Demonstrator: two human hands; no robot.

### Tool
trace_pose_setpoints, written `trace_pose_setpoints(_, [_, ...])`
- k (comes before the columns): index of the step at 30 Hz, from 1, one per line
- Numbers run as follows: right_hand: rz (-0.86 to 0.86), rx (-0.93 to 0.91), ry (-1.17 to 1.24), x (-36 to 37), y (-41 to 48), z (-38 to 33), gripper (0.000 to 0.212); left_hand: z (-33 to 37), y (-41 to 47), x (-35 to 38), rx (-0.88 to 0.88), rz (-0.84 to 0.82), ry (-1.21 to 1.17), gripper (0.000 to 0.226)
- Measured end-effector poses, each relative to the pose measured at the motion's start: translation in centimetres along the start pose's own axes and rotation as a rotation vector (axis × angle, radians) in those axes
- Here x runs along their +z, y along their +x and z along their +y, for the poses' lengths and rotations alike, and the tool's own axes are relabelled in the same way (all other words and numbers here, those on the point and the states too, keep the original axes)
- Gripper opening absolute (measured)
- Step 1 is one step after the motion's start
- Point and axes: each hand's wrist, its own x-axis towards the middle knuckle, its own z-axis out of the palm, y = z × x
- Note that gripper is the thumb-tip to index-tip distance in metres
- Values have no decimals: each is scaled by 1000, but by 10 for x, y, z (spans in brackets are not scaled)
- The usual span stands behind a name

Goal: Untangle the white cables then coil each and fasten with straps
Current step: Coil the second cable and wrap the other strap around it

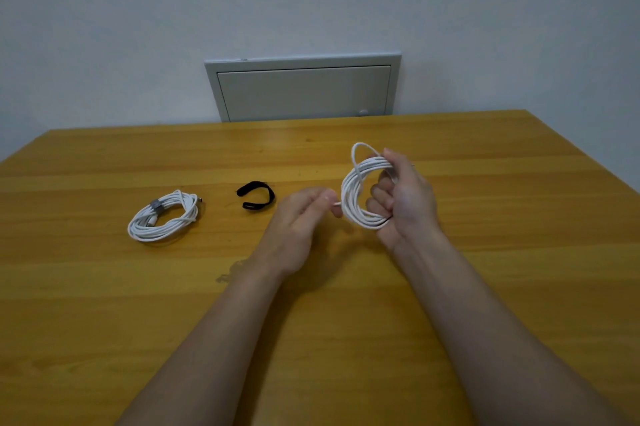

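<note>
Pale grey wall rises behind the wooden bench [346, 287], with a shut grey access panel [303, 91] set low in it; I can read no writing or brand anywhere, not on the panel, nor on the cables. My right hand [403, 198] has its grip closed around a white cable coil [356, 190], held upright above the bench with the loops running through my curled fingers. My left hand [304, 214] is just beside it, thumb and fingertips pinched together on the short free end of that cable. Well to the left, a second white coil [162, 217] lies flat on the bench, already bound with a grey strap [156, 206]. Between it and my left hand lies a loose black strap [256, 195], curled open
</note>
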Motion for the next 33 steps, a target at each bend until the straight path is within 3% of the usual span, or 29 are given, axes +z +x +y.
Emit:
trace_pose_setpoints(4, [22, -16, 49, -6, 4, -12, 21, -10, 6, -5, -211, 176, 219, 46])
trace_pose_setpoints(10, [61, -53, 94, -12, 11, -16, 23, -10, 6, 2, -213, 140, 443, 45])
trace_pose_setpoints(13, [77, -50, 89, -13, 13, -14, 25, -8, 4, -2, -201, 10, 449, 30])
trace_pose_setpoints(17, [98, -47, 88, -16, 16, -12, 26, 1, -2, -11, -248, -322, 112, 12])
trace_pose_setpoints(20, [111, -48, 83, -18, 18, -10, 26, 4, -3, -14, -262, -397, 28, 15])
trace_pose_setpoints(25, [139, -51, 42, -17, 18, -3, 29, 12, -4, -4, -104, -149, 38, 13])
trace_pose_setpoints(28, [162, -60, 31, -17, 18, -3, 27, 15, -6, 1, -49, -9, -87, 14])
trace_pose_setpoints(33, [154, -109, -73, -15, 15, 4, 25, 15, -7, 13, -8, 16, -280, 16])
